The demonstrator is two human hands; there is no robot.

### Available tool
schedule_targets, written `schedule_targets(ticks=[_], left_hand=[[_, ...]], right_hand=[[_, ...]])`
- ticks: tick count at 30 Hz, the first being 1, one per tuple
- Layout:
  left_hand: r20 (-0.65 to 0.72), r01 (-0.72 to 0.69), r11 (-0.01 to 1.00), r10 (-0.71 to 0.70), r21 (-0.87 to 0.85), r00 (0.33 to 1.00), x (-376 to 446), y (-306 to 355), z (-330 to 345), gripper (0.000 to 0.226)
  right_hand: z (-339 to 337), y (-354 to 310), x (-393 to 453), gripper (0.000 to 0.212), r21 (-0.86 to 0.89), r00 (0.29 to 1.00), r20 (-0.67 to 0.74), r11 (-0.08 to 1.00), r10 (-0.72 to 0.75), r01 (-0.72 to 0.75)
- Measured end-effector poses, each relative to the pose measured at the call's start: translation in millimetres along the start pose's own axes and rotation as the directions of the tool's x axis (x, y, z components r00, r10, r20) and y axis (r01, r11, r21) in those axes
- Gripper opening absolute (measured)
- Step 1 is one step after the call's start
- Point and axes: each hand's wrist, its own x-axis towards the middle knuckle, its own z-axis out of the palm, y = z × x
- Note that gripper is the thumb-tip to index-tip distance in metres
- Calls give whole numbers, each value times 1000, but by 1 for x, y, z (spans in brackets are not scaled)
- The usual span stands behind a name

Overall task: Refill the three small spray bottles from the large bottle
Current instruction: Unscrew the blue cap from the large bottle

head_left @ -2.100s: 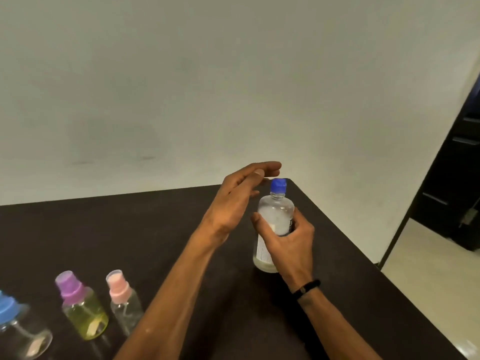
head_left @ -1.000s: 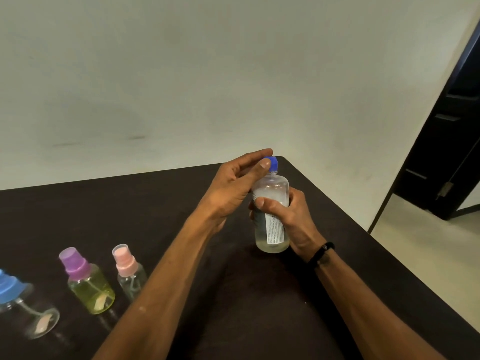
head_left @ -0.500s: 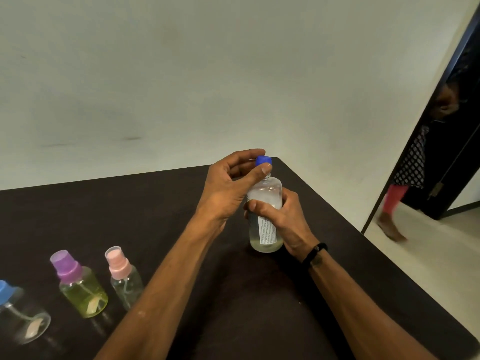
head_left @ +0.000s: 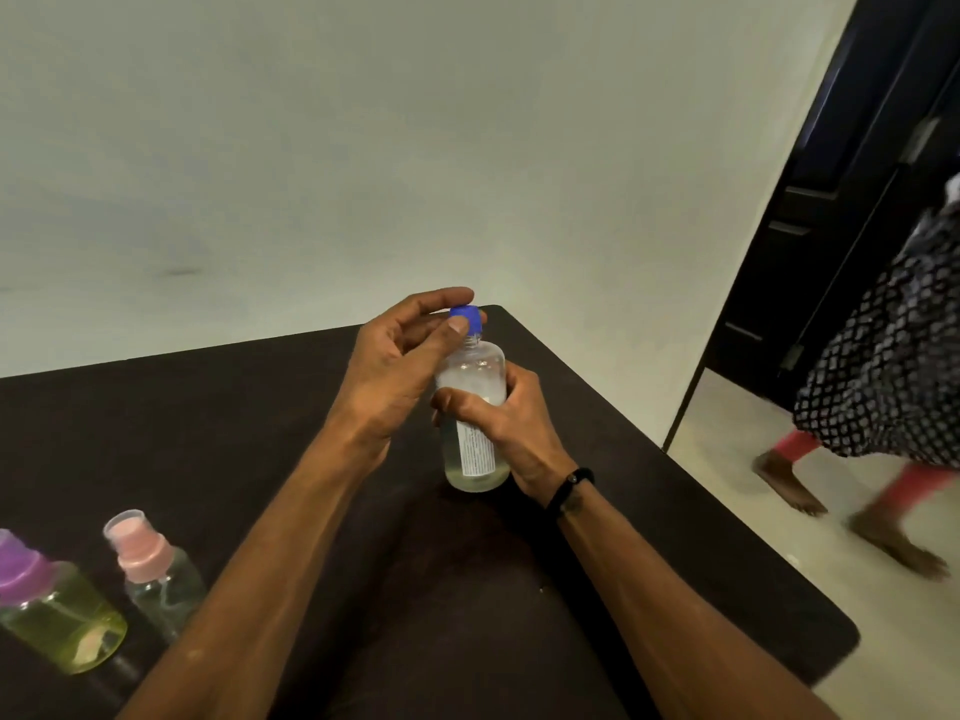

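Right hand (head_left: 511, 426) grips the large bottle (head_left: 474, 423), upright on the worktop (head_left: 208, 433). Left hand (head_left: 395, 371) fingers (head_left: 457, 327) pinch its blue cap (head_left: 466, 318). Two spray bottles (head_left: 156, 579) stand at near left.

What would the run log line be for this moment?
step: uncapping | left hand: pinches blue cap | right hand: grips large bottle on table | spray bottles: capped, untouched

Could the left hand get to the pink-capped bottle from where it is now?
Probably yes, once it lets go. The left hand is pinching the blue cap of the large bottle. The pink-capped bottle stands in the open beside the left forearm, with nothing between them.
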Motion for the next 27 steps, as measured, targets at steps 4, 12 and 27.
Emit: schedule_targets(ticks=[4, 12, 27], left_hand=[[-2, -20, 999, 20, 34, 1000, 1, 1, -3, 31], [-326, -124, 991, 132, 46, 936, 5, 7, -5, 34], [-113, 166, 478, -136, 863, 984, 4, -65, -46, 33]], right_hand=[[0, -1, 0, 54, -10, 1000, 4, 1000, -1, 1], [-2, 1, 0, 39, -64, 999, 8, 997, -36, 37], [0, 11, 6, 37, -34, 987, -153, 998, -54, 50]])
